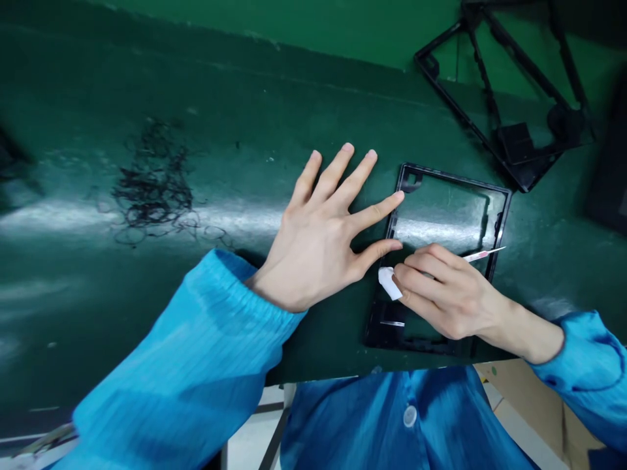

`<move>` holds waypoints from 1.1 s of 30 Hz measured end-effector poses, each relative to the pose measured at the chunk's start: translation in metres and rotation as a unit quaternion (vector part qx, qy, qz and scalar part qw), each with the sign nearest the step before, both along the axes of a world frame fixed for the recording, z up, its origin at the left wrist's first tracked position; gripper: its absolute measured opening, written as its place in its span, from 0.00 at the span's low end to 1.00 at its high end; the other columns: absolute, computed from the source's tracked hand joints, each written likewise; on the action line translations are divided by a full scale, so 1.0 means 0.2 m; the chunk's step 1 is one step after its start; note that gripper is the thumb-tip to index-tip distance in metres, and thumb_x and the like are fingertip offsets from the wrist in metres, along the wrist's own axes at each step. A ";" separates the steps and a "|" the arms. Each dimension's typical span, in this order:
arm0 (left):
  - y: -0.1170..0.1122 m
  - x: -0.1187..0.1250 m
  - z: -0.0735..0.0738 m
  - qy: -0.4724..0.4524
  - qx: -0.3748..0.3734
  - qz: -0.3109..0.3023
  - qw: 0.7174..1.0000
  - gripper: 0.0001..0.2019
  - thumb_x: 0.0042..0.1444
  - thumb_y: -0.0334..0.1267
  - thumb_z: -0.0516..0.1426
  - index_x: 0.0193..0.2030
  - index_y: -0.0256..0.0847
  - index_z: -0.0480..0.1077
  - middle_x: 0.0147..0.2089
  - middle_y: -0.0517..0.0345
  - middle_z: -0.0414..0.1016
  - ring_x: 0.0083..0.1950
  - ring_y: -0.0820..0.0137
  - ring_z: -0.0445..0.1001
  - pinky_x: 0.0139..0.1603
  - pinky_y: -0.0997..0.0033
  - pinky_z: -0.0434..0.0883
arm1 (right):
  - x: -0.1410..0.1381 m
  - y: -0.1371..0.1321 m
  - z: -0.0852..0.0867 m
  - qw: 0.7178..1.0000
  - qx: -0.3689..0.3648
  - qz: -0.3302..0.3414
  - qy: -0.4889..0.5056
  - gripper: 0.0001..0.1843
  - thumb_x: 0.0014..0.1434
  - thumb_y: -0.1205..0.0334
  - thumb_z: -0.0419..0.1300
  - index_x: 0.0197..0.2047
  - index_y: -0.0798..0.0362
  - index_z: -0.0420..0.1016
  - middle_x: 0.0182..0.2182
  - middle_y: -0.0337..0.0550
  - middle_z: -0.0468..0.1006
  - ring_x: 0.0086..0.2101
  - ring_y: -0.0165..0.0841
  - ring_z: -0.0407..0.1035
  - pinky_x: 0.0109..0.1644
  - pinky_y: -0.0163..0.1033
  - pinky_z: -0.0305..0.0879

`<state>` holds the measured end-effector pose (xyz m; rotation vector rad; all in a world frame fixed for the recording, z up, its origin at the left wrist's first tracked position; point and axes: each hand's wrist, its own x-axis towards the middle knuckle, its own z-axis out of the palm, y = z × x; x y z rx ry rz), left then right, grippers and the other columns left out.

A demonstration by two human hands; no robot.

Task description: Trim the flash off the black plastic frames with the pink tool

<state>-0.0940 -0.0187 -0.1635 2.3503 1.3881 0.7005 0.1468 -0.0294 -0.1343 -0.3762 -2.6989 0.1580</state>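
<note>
A thin black rectangular plastic frame (453, 175) lies on the dark green table in front of me. My left hand (326, 232) is open and palm down, fingers spread. Its index fingertip and thumb reach the frame's left rim. Over the lower middle of the frame, my right hand (443, 290) is closed around a slim pointed craft knife (477, 256), whose pale, pink-marked end sticks out to the right. A small white piece (389, 283), like folded paper or cloth, shows at the right hand's fingertips near the left rim. The rest of the knife is hidden by the hand.
On the left of the table (235, 117) lies a loose heap of thin black plastic shavings (154, 186). More black frames (490, 124) are stacked askew at the upper right. A dark object (610, 163) stands at the right edge. The table's front edge runs close to my body.
</note>
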 end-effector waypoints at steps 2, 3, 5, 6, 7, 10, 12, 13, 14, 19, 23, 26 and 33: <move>0.00 0.00 0.00 -0.004 0.000 0.000 1.000 0.26 0.71 0.57 0.62 0.74 0.67 0.71 0.86 0.66 0.56 0.88 0.44 0.50 0.85 0.22 0.49 | -0.01 -0.06 0.00 0.999 -0.028 0.020 -0.009 0.22 0.79 0.76 0.51 0.37 0.59 0.82 0.36 0.50 0.82 0.36 0.38 0.71 0.42 0.45 0.70; 0.00 0.00 0.00 -0.005 -0.001 0.000 1.000 0.26 0.72 0.58 0.62 0.74 0.68 0.70 0.86 0.67 0.56 0.88 0.44 0.50 0.85 0.22 0.49 | -0.02 -0.10 0.00 0.998 -0.045 0.032 -0.013 0.22 0.79 0.76 0.50 0.38 0.58 0.82 0.37 0.49 0.82 0.36 0.37 0.70 0.43 0.45 0.71; 0.00 0.00 0.00 -0.004 0.000 -0.001 1.000 0.26 0.72 0.59 0.62 0.75 0.68 0.70 0.86 0.67 0.55 0.88 0.44 0.50 0.85 0.22 0.49 | -0.03 -0.15 0.00 0.997 -0.065 0.046 -0.005 0.22 0.79 0.76 0.50 0.38 0.58 0.83 0.36 0.48 0.82 0.34 0.36 0.70 0.44 0.43 0.71; 0.00 0.00 0.00 -0.001 0.000 -0.002 1.000 0.26 0.72 0.59 0.61 0.75 0.67 0.70 0.86 0.66 0.55 0.88 0.44 0.50 0.86 0.23 0.48 | -0.03 -0.16 0.00 0.997 -0.065 0.049 -0.002 0.22 0.79 0.76 0.51 0.38 0.58 0.83 0.36 0.47 0.83 0.34 0.35 0.70 0.44 0.43 0.71; 0.00 0.00 0.00 0.002 -0.002 -0.002 1.000 0.27 0.72 0.59 0.61 0.75 0.65 0.70 0.86 0.65 0.55 0.88 0.44 0.49 0.86 0.24 0.48 | -0.03 -0.15 -0.01 0.997 -0.061 0.047 -0.002 0.22 0.79 0.76 0.51 0.38 0.58 0.83 0.36 0.47 0.83 0.34 0.36 0.70 0.44 0.43 0.72; 0.00 0.00 0.00 0.005 -0.007 -0.002 1.000 0.26 0.72 0.58 0.61 0.74 0.64 0.71 0.86 0.64 0.55 0.88 0.44 0.49 0.86 0.25 0.47 | -0.01 -0.06 -0.01 0.999 -0.027 0.024 -0.007 0.21 0.79 0.75 0.52 0.39 0.60 0.84 0.38 0.50 0.85 0.37 0.39 0.72 0.44 0.45 0.72; 0.00 0.00 0.00 0.003 -0.008 -0.002 1.000 0.26 0.72 0.57 0.61 0.75 0.66 0.71 0.87 0.66 0.54 0.88 0.44 0.48 0.86 0.24 0.47 | 0.00 -0.01 -0.01 1.000 -0.001 0.006 -0.002 0.21 0.79 0.76 0.52 0.39 0.60 0.84 0.38 0.51 0.85 0.38 0.41 0.72 0.42 0.46 0.71; 0.00 0.00 0.00 0.001 -0.008 -0.003 1.000 0.26 0.72 0.57 0.61 0.75 0.67 0.70 0.87 0.67 0.54 0.88 0.44 0.48 0.86 0.23 0.47 | 0.00 0.00 -0.01 1.000 0.007 0.001 0.000 0.21 0.79 0.76 0.52 0.39 0.60 0.83 0.38 0.52 0.84 0.39 0.41 0.72 0.41 0.46 0.70; 0.00 0.00 0.00 0.000 -0.008 -0.003 1.000 0.26 0.72 0.57 0.61 0.75 0.67 0.70 0.87 0.67 0.53 0.88 0.43 0.48 0.86 0.23 0.47 | 0.00 0.00 -0.01 1.000 0.008 0.000 -0.002 0.20 0.79 0.76 0.52 0.39 0.60 0.83 0.38 0.52 0.83 0.39 0.41 0.72 0.41 0.46 0.70; 0.00 0.00 -0.01 -0.003 -0.007 -0.002 1.000 0.27 0.72 0.58 0.62 0.76 0.68 0.69 0.87 0.67 0.54 0.88 0.43 0.49 0.87 0.25 0.46 | 0.00 -0.05 -0.01 0.999 -0.017 0.039 -0.018 0.20 0.80 0.75 0.52 0.41 0.60 0.84 0.38 0.48 0.82 0.36 0.37 0.70 0.46 0.45 0.71; 0.00 0.00 -0.02 -0.004 0.004 -0.007 1.000 0.27 0.73 0.55 0.61 0.76 0.69 0.68 0.87 0.69 0.52 0.88 0.44 0.49 0.85 0.23 0.47 | 0.00 -0.02 0.00 1.000 0.010 0.013 -0.021 0.21 0.79 0.75 0.51 0.40 0.59 0.83 0.38 0.51 0.83 0.39 0.40 0.72 0.43 0.46 0.70; 0.00 0.00 -0.03 -0.002 0.015 -0.005 1.000 0.26 0.73 0.57 0.60 0.75 0.65 0.70 0.88 0.69 0.49 0.88 0.45 0.49 0.87 0.26 0.47 | 0.00 -0.01 0.01 1.000 -0.003 0.022 -0.023 0.19 0.79 0.76 0.52 0.40 0.61 0.83 0.38 0.51 0.82 0.38 0.39 0.72 0.45 0.46 0.70; 0.00 0.01 -0.05 0.022 0.033 0.008 0.999 0.26 0.75 0.60 0.56 0.75 0.61 0.71 0.88 0.72 0.44 0.88 0.49 0.49 0.89 0.34 0.47 | -0.02 -0.03 0.01 1.000 -0.007 0.015 -0.012 0.21 0.79 0.76 0.51 0.38 0.60 0.83 0.38 0.50 0.83 0.38 0.39 0.72 0.44 0.45 0.71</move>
